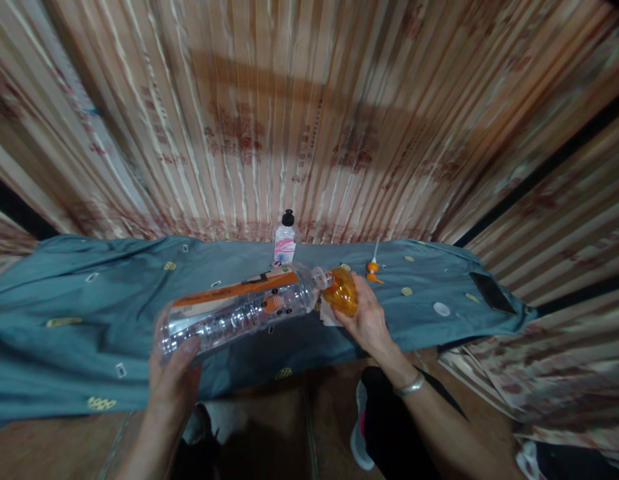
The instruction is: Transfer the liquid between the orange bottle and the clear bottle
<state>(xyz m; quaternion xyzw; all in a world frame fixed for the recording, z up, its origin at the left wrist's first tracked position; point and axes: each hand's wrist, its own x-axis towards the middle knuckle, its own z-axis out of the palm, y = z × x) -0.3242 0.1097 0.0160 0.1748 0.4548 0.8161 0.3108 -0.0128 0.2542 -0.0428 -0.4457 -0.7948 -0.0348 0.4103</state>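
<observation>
A large clear plastic bottle (239,313) with an orange label is tilted nearly on its side above the cloth, its neck pointing right and slightly up. My left hand (176,377) is closed around its base end. In my right hand (366,317) is a small rounded amber see-through bottle (342,292), its narrow end against or just at the clear bottle's mouth. Whether liquid passes between them cannot be made out. An orange pump top (372,267) with a pale tube lies on the cloth beyond my right hand.
A small clear bottle (285,245) with a black cap stands behind the large bottle. On the teal cloth (79,300) to the right lie a white disc (442,309) and a dark phone-like slab (492,292). Patterned curtains (299,120) hang behind.
</observation>
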